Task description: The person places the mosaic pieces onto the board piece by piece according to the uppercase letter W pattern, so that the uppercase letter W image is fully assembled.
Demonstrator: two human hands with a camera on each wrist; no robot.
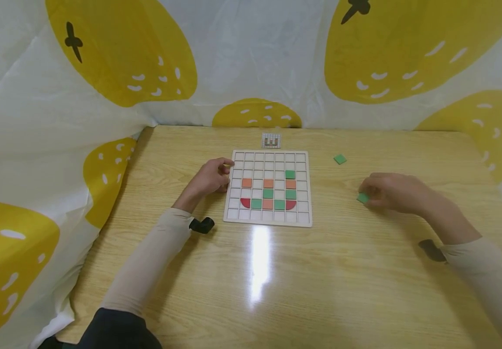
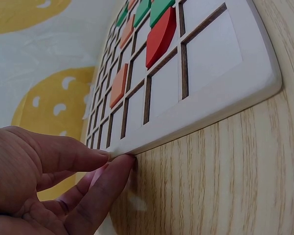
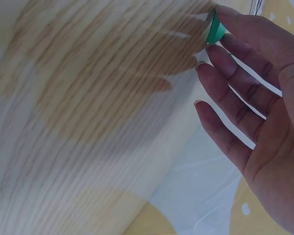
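A white grid board [image 1: 268, 220] lies on the table, with orange, green and red tiles in some of its cells. At its left edge my left hand [image 1: 210, 177] pinches the rim between thumb and finger; the left wrist view shows the fingertips [image 2: 121, 164] right at the rim. Well to the right of the board, my right hand [image 1: 392, 193] holds a green tile [image 1: 362, 198] between thumb and fingers, low over the table. That tile [image 3: 215, 30] appears edge-on in the right wrist view, the other fingers spread loosely below it.
Another green tile [image 1: 340, 159] lies on the wooden table [image 1: 342, 291] between the board and my right hand. A small pattern card [image 1: 271, 140] sits just behind the board. A patterned curtain [image 1: 251, 58] hangs along the table's back and left sides.
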